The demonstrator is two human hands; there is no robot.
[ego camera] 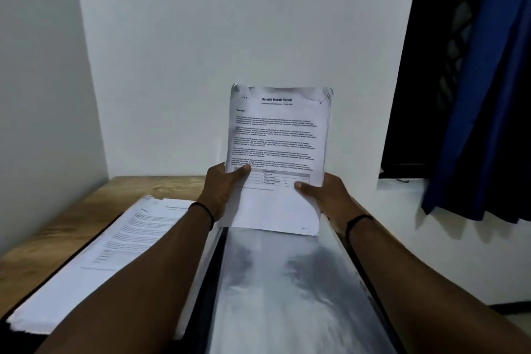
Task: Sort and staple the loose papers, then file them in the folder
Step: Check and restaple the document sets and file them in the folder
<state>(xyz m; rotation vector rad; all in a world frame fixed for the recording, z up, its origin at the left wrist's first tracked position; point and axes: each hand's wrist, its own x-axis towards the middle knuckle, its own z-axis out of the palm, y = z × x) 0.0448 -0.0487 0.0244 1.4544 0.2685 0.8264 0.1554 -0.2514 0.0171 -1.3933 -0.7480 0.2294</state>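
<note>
Both hands, left hand (222, 184) and right hand (324, 195), grip the health report sheets (277, 152) upright above the open folder (287, 282); their curled top corners may misalign before stapling.

Wooden table (71, 210), stack of printed papers (115, 253) at left, possibly an open glossy folder (287, 296) beside it

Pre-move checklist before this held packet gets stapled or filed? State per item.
1. Left hand grips the health report packet: ok.
2. Right hand grips its other side: ok.
3. Packet upright, title readable: ok.
4. Top corners flat: not ok, crumpled.
5. Already stapled: cannot tell.
6. Stapler in view: not ok, none visible.
Open folder lies below; paper stack sits to its left.
</note>
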